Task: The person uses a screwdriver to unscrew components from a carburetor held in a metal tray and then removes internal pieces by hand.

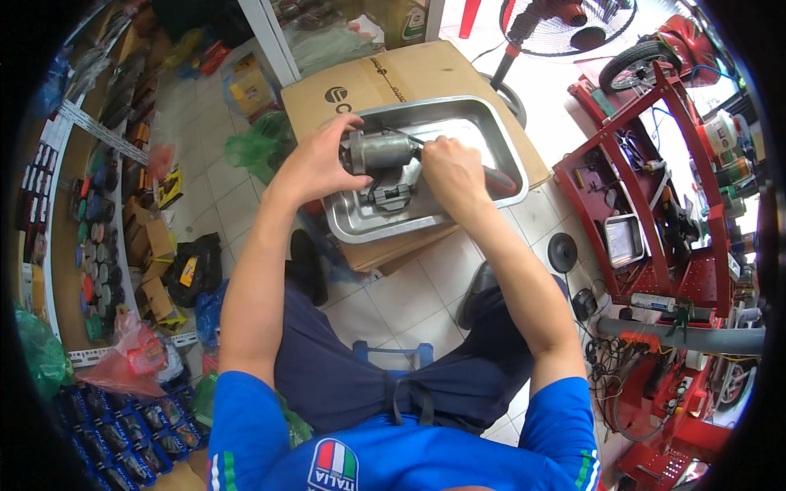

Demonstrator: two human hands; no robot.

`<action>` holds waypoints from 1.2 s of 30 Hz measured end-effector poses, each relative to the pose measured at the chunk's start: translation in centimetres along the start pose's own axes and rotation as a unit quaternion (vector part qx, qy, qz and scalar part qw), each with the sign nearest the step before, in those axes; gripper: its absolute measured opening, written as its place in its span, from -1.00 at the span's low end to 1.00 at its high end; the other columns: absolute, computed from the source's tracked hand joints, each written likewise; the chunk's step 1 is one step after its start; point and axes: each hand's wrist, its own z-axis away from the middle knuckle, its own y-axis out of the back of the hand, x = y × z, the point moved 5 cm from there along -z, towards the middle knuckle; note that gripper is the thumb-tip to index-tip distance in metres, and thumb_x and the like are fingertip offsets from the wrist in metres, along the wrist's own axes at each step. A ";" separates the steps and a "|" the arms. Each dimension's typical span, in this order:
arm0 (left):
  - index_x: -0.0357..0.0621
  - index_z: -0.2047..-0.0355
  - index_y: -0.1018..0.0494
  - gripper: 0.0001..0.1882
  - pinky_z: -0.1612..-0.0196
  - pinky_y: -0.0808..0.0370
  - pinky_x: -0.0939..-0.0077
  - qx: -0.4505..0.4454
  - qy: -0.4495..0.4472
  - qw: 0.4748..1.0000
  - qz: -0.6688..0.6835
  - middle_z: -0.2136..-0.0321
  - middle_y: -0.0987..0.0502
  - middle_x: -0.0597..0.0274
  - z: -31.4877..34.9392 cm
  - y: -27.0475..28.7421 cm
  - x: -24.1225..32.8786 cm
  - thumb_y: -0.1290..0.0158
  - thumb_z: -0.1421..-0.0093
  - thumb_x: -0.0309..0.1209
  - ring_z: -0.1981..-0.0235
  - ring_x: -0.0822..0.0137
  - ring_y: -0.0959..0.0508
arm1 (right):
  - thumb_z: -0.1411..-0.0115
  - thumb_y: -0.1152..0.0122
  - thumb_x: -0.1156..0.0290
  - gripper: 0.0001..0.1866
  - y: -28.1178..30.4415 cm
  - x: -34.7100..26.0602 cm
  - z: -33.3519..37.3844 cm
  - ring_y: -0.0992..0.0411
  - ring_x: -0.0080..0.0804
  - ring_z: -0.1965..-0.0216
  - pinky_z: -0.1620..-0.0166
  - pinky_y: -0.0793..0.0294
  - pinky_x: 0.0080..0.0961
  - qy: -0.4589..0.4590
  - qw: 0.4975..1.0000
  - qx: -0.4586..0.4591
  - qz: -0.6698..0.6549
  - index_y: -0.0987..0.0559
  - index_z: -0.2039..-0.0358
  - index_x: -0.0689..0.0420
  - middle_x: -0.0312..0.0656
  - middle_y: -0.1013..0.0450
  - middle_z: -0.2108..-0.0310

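Observation:
A silver cylindrical motor [385,152] lies sideways over a shallow metal tray [344,227]. My left hand [313,164] curves round its left end, thumb below and fingers above. At the motor's right end, my right hand [454,170] is closed with its fingers bent; what they pinch is hidden. A tool with a red and dark handle [500,182] shows just right of that hand, inside the tray; whether I hold it cannot be made out. Below the motor sits a smaller grey metal part [390,197] with a dark wire near it.
The tray rests on a cardboard box [442,72]. A standing fan [565,24] is beyond it at the right. Red tool racks [602,143] line the right side, with a small metal tray [625,240]. Shelves of stock [98,237] and plastic bags [260,150] are at the left.

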 end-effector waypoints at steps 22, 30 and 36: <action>0.09 -0.20 -0.51 -0.16 -0.19 -0.50 0.27 -0.089 -0.012 0.996 -0.011 -0.18 -0.38 0.09 -0.9 -1.7 1.2 -0.50 0.19 -0.36 -0.16 0.06 -0.47 | -0.14 -0.34 0.50 -0.76 2.5 1.9 1.2 -0.64 -0.39 0.25 0.11 -0.61 -0.46 -0.074 0.806 -0.041 -0.586 -0.70 0.16 0.25 -0.09 -0.66 0.32; -0.01 -0.06 -0.59 -0.38 -0.09 -0.51 0.37 -0.062 -0.042 0.997 0.026 -0.03 -0.51 0.17 -1.0 -1.2 1.0 -0.36 0.11 -0.46 -0.05 0.17 -0.52 | -0.14 -0.40 0.52 -0.85 5.0 0.2 1.5 -0.63 -0.20 0.24 0.13 -0.60 -0.35 -0.010 0.861 0.069 -0.503 -0.67 0.26 0.24 -0.08 -0.64 0.28; -0.12 -0.03 -0.58 -0.41 -0.01 -0.54 0.45 -0.074 0.004 0.987 0.140 -0.01 -0.54 0.28 -0.4 -0.4 -0.3 -0.40 0.09 -0.51 0.05 0.41 -0.56 | -0.06 -0.43 0.48 -0.85 6.2 -0.9 1.4 -0.51 -0.10 0.03 -0.04 -0.47 -0.21 0.068 0.879 0.149 -0.447 -0.69 0.31 0.09 -0.17 -0.55 0.11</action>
